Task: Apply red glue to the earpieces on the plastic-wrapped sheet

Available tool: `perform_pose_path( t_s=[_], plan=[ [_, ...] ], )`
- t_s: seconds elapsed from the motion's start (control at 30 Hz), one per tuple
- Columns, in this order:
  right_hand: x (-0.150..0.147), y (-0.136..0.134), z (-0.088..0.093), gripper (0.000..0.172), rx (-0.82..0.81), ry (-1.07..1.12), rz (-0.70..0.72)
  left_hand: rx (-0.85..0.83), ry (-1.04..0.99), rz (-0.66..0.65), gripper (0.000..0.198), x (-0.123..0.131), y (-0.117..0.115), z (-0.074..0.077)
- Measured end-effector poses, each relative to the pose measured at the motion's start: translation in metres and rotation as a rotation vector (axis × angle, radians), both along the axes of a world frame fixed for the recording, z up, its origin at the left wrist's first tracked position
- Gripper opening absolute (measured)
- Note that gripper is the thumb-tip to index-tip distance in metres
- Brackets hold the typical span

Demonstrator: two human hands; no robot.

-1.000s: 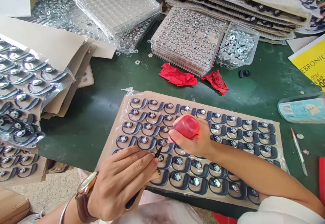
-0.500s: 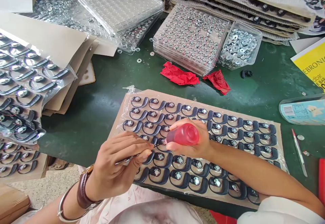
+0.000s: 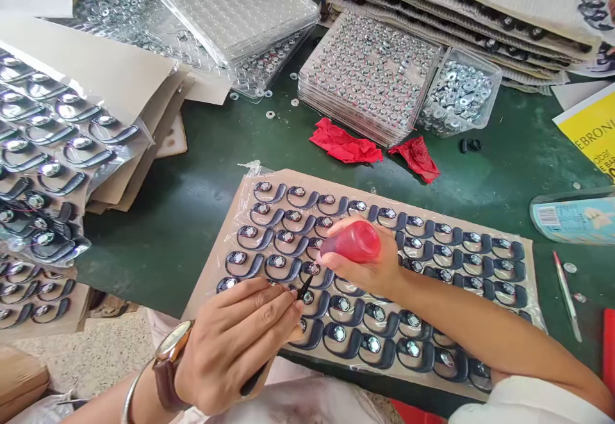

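Note:
Rows of black ear-hook earphone shells with round silver discs lie on a cardboard sheet under clear film. My left hand, a watch on its wrist, is closed around slim, dark tweezers, whose pointed tip is at one shell's disc. Most of the tweezers' length is hidden by the fingers. My right hand grips a red translucent squeeze bottle, tilted with its base toward me. Its nozzle end points down-left, just above that same disc; contact cannot be made out.
Behind the sheet stand stacked clear trays of discs, a box of metal washers and red cloth scraps. Stacked cardboard sheets with shells rise at left. A pointed silver tool lies at right.
My left hand has moved down and slightly right, and the tweezers now point more steeply upward. The bottle stays over nearly the same spot, slightly turned. The whole view has shifted a little.

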State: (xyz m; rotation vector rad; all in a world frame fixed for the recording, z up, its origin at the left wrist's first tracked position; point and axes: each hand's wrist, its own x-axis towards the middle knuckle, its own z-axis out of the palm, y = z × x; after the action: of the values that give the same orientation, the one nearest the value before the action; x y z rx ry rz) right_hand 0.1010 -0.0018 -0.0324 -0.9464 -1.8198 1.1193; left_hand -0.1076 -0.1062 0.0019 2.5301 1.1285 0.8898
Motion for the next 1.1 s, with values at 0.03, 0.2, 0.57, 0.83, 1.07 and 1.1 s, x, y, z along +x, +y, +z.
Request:
perform_pose_path(
  t_s=[0.03,0.2,0.57,0.83,1.07,1.1],
  plan=[
    [0.000,0.000,0.000,0.023,0.022,-0.005,-0.004,0.006,0.006,0.001,0.024,0.001,-0.001,0.000],
    [0.003,0.006,0.008,0.028,-0.070,0.068,0.071,0.009,-0.027,0.028,0.023,0.002,0.001,-0.003],
    [0.005,-0.036,0.020,0.026,-0.060,0.008,-0.035,-0.020,0.105,-0.040,0.027,-0.010,-0.044,-0.002],
    [0.009,-0.033,0.024,0.023,-0.083,0.115,-0.047,-0.001,0.127,-0.052,0.029,-0.006,-0.049,-0.003],
    [0.049,-0.044,0.039,0.011,-0.318,0.216,-0.110,0.161,0.048,-0.132,0.027,0.025,-0.042,-0.010],
    [0.053,-0.052,0.036,0.009,-0.330,0.213,-0.113,0.148,0.054,-0.142,0.029,0.027,-0.045,-0.011]
  ],
)
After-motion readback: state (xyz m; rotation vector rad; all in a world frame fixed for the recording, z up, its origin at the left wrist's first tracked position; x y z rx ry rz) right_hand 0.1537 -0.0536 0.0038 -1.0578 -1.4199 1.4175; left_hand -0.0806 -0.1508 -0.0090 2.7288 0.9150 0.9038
